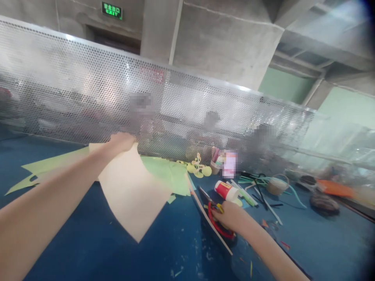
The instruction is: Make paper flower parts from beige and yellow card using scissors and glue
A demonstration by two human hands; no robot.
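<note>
My left hand [123, 141] is closed on the top edge of a large cream sheet of paper [134, 191], which hangs and curves down toward the table. Its fingers are partly turned away from view. My right hand [233, 215] has its fingers curled at the scissors [219, 226], whose red handles lie on the blue table and whose blades point up and left. Beside the scissors runs a thin pale strip [209, 218]. Green paper sheets [166, 175] lie behind and to both sides of the cream sheet.
A red-and-white bottle [226, 191] lies past my right hand. Behind it are yellow paper cutouts [199, 168], a cup of sticks [216, 162] and a blurred-out phone-like panel [230, 164]. Coloured strips and a small basket [277, 185] sit right. A perforated metal screen [181, 113] borders the table.
</note>
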